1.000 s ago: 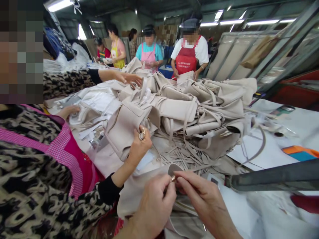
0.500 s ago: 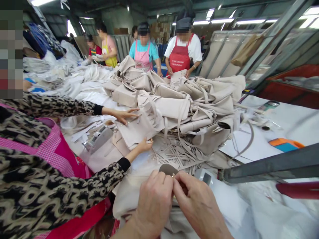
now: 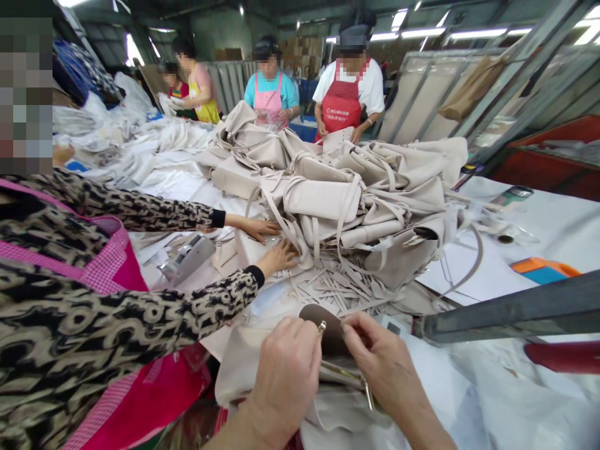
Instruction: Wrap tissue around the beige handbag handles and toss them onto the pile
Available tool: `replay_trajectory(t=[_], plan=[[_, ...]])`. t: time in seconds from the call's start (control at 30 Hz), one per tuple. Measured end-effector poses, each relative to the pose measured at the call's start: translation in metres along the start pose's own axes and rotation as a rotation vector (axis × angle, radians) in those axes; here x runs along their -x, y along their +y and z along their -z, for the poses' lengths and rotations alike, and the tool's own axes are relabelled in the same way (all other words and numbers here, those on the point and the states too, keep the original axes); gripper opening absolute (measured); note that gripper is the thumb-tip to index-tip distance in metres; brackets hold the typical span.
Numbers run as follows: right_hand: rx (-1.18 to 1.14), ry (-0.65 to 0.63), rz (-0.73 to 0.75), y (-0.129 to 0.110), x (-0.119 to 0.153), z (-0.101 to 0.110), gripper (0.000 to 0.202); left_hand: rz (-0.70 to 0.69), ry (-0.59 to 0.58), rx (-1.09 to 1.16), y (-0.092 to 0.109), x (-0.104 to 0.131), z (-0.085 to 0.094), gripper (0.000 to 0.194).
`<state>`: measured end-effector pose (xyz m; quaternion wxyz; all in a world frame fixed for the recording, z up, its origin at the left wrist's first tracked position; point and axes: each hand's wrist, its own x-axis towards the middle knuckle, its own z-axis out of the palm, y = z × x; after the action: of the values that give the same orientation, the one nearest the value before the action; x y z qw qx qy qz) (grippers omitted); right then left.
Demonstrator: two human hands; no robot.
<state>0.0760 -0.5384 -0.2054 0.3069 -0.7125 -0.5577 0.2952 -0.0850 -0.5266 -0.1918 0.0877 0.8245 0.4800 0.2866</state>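
Observation:
My left hand (image 3: 287,369) is closed, with a small gold-coloured metal clasp (image 3: 322,327) sticking out beside its forefinger. Thumb and forefinger of my right hand (image 3: 382,359) come together at the edge of a grey-brown flap (image 3: 323,312); what they pinch, if anything, is hidden. Under both hands lies a beige bag (image 3: 344,406), its mouth partly showing with a metal edge. A gold-coloured metal piece (image 3: 368,394) hangs below my right fingers.
Beige bags (image 3: 323,199) lie heaped ahead, above a tangle of straps (image 3: 337,287). At left, a co-worker's hands (image 3: 276,256) touch a bag near a tape dispenser (image 3: 187,259). A grey metal bar (image 3: 515,309) juts in from the right. Other people stand across the table.
My hands have drawn apart, my right one moving rightward, exposing the flap and bag mouth between them. The co-worker's hands have shifted right towards the heap.

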Motion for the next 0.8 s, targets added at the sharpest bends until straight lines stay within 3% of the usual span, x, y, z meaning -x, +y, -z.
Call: replay_trajectory(t=[0.07, 0.17, 0.3, 0.53, 0.8], plan=[[-0.16, -0.098, -0.049, -0.007, 0.006, 0.004, 0.034, -0.032, 0.012, -0.072, 0.001, 0.0, 0.0, 0.027], [-0.24, -0.126, -0.021, -0.026, 0.015, 0.006, 0.036, -0.068, 0.023, -0.112, 0.002, -0.001, -0.001, 0.026], [-0.127, -0.048, 0.047, -0.038, 0.02, 0.001, 0.035, -0.104, 0.028, -0.11, 0.003, -0.002, -0.001, 0.027], [0.128, 0.077, 0.185, -0.032, 0.015, -0.002, 0.03, -0.15, -0.006, -0.148, 0.002, -0.004, -0.004, 0.024], [0.172, 0.179, 0.264, -0.03, 0.007, -0.012, 0.025, -0.089, -0.017, -0.054, -0.001, -0.005, -0.004, 0.025]])
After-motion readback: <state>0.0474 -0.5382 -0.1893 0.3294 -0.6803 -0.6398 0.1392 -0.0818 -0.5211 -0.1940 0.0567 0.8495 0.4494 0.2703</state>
